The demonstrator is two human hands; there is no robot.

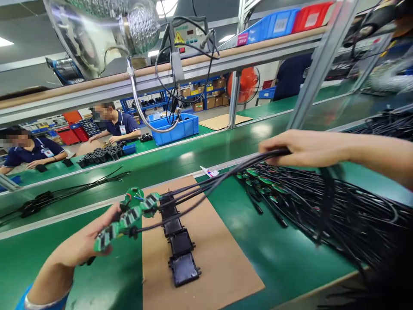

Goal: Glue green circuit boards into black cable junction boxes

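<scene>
In my left hand (84, 241), at the lower left, I grip several green circuit boards (131, 217) in an uneven row; my fingertips are partly hidden behind them. Black cables (222, 177) run from these boards up to the right, where my right hand (298, 148) is closed around the bundle. Their loose ends hang below that hand and look blurred. Under the stretched cables, several black plastic housings (184, 269) lie in a line on a cardboard sheet (222, 258). The farthest housing is partly covered by the cables.
A large pile of board-tipped cables (325, 202) covers the green bench (235, 224) at right. Behind it runs a green conveyor (209, 150) carrying more cables (74, 189) at left. A metal post (318, 64) and overhead shelf (219, 62) stand close. Two people (119, 122) sit beyond.
</scene>
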